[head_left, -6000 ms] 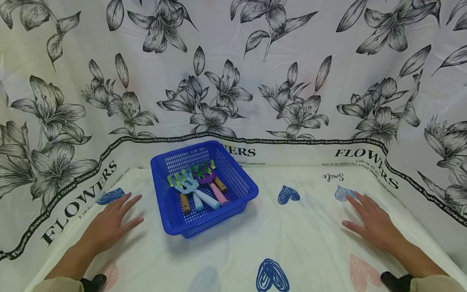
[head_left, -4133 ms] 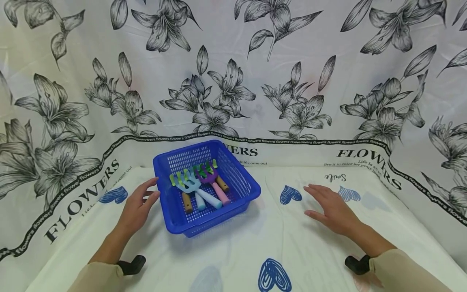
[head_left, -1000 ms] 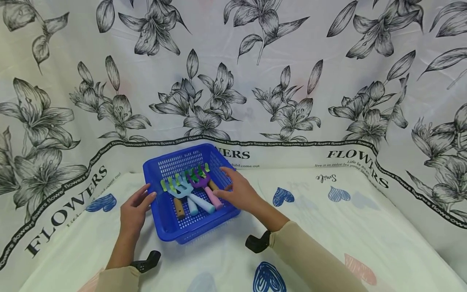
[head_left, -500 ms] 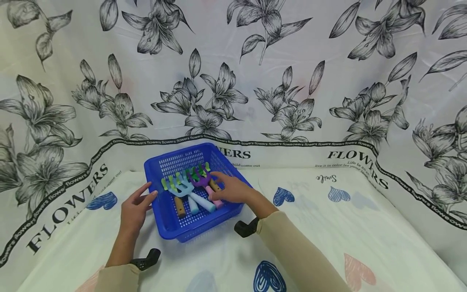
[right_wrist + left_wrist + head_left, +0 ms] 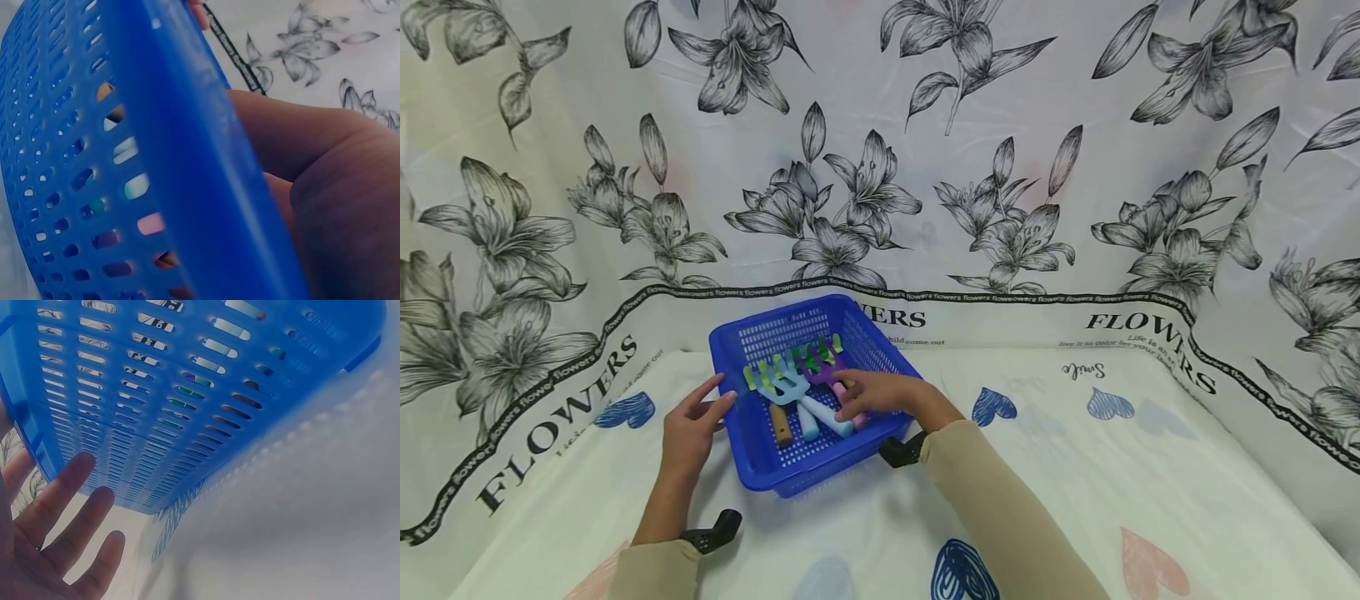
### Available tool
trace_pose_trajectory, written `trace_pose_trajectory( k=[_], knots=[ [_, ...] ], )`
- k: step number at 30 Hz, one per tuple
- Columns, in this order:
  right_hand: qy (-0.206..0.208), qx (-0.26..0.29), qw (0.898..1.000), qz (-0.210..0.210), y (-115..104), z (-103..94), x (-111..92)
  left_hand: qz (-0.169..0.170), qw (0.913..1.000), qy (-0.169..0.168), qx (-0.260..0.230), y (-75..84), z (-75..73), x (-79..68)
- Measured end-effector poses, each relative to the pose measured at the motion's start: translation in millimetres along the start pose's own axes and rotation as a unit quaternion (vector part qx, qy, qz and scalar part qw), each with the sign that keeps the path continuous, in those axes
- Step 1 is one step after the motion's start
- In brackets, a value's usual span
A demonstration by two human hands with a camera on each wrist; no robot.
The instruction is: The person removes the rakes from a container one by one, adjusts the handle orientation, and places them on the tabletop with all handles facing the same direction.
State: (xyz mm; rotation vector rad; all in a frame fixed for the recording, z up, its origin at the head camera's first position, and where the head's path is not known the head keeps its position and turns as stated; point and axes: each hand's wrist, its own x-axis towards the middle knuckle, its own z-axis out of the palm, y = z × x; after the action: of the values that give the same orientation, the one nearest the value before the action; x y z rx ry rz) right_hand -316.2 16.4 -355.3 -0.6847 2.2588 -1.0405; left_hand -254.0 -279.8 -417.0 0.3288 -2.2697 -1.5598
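Note:
In the head view a blue plastic basket (image 5: 816, 471) holds several small garden hand rakes. On top lie a light-blue rake (image 5: 825, 414) with a matching handle and a purple rake (image 5: 822, 372) with a pink handle. Yellow-green tines, green tines and wooden handles show beneath them. My right hand (image 5: 887, 395) reaches over the right rim, thumb and fingers parted above the pink handle; its thumb tip is by the light-blue handle's end. Its farther fingers are hidden. My left hand (image 5: 688, 425) is at the left rim; the left wrist view shows its fingers straight beside the wall.
A white cloth (image 5: 1045, 492) printed with hearts covers the table. Behind it hangs a flower-printed curtain (image 5: 1000, 175). Black wrist mounts (image 5: 715, 532) sit below both hands.
The right hand has come from the right side, over the basket's rim and down among the rakes, slightly lower than half a second ago. The left hand has moved to the left rim and stays there.

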Motion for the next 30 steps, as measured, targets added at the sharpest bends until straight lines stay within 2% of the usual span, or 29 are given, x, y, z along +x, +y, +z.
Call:
trace_pose_trajectory(
  k=[6, 9, 14, 21, 25, 30],
  knots=[
    [-0.034, -0.002, 0.999, -0.002, 0.5, 0.6, 2.1, -0.001, 1.0, -0.003, -0.001, 1.5, 0.1, 0.1],
    [-0.048, -0.025, 0.999, -0.009, -0.2, 1.1, 3.1, 0.005, 1.0, 0.002, 0.001, 0.6, -0.6, 0.6],
    [-0.062, -0.062, 0.996, 0.003, -1.2, 1.4, 5.0, 0.012, 0.9999, 0.007, -0.001, -1.0, -1.3, 1.1],
    [-0.084, -0.08, 0.993, 0.012, 0.0, 0.9, 7.8, 0.01, 0.9999, 0.006, -0.001, 0.1, -0.9, 0.0],
    [-0.082, -0.077, 0.994, 0.013, 0.3, 0.6, 7.6, 0.009, 0.9999, 0.004, 0.0, -0.8, -0.4, 0.8],
    [-0.061, -0.062, 0.996, 0.007, 1.0, 1.8, 6.4, 0.008, 1.0, 0.003, 0.0, -2.4, 0.1, 2.0]
  ],
)
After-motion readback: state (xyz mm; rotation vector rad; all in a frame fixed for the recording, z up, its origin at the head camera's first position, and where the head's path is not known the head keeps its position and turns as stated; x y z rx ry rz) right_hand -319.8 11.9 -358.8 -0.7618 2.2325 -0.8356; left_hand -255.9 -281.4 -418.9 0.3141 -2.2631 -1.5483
